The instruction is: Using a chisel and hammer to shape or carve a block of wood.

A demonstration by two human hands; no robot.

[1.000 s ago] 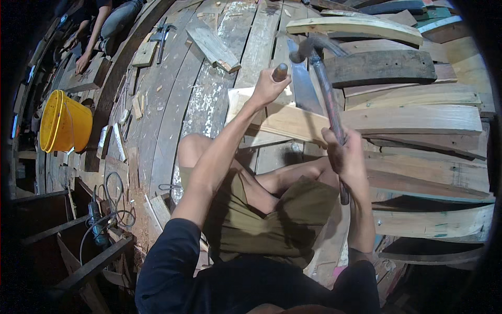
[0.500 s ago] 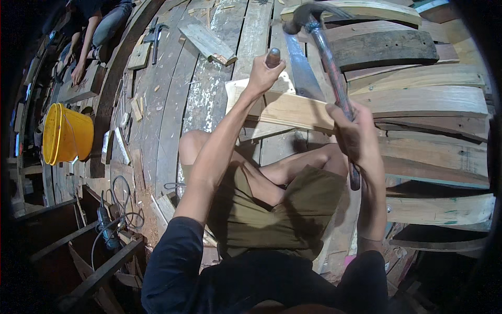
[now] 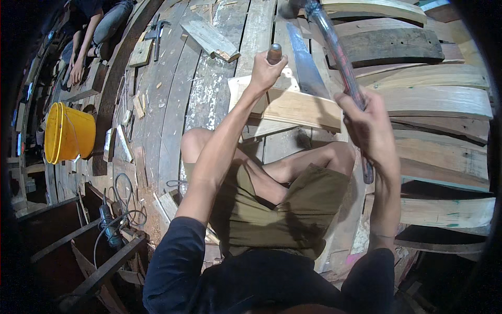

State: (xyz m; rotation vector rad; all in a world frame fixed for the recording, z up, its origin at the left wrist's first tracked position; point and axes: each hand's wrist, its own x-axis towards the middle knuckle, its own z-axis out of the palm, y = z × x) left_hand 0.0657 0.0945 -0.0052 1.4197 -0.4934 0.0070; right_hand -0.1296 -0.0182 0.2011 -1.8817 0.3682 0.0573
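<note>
My left hand (image 3: 265, 73) grips an upright tool (image 3: 274, 52) with a rounded handle end, above a pale board (image 3: 303, 110) lying crosswise before my bent knees; the tool's lower end is hidden. To its right, my right hand (image 3: 368, 123) is closed around the long, worn shaft of a hammer (image 3: 337, 52), whose blurred head is at the top edge. A shiny flat metal blade (image 3: 300, 49) lies on the plank floor beyond the board.
Curved timbers (image 3: 439, 107) are stacked on the right. At left are a yellow bucket (image 3: 70, 133) and a co-worker's hand (image 3: 77, 70). A cabled power tool (image 3: 110, 225) sits at lower left. A loose wood block (image 3: 209, 39) and a second hammer (image 3: 157, 39) lie beyond.
My right hand and the hammer have moved up and to the right, lifting the hammer head to the top edge. My left hand keeps its grip on the upright tool.
</note>
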